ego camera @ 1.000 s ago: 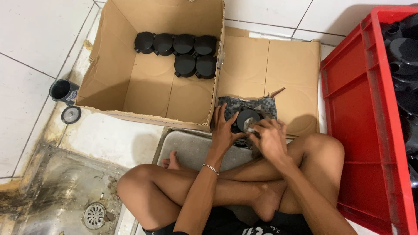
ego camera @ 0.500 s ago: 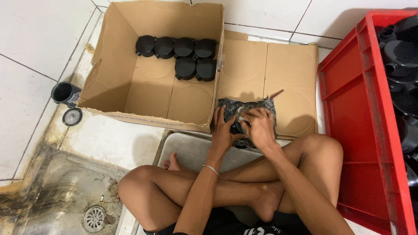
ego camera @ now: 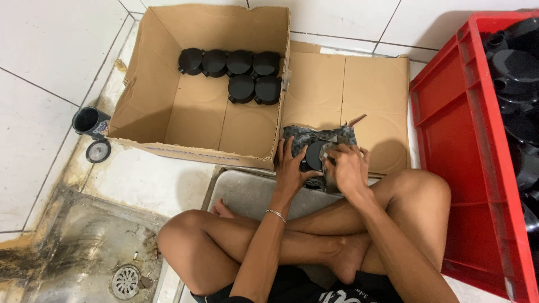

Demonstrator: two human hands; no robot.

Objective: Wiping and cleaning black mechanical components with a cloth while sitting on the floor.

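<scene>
We see the open cardboard box (ego camera: 185,106) on the floor holding six black round caps (ego camera: 240,74) in two rows, and a red crate (ego camera: 449,151) at our right. Between them, on flattened cardboard (ego camera: 365,95), lies a dark patterned cloth (ego camera: 320,137) with one black round part (ego camera: 315,155) on it, flat face up; it shows no long axis. Our left hand (ego camera: 290,168) steadies its left edge, fingers spread. Our right hand (ego camera: 348,168) presses a small cloth (ego camera: 331,151) on it, grip clenched.
</scene>
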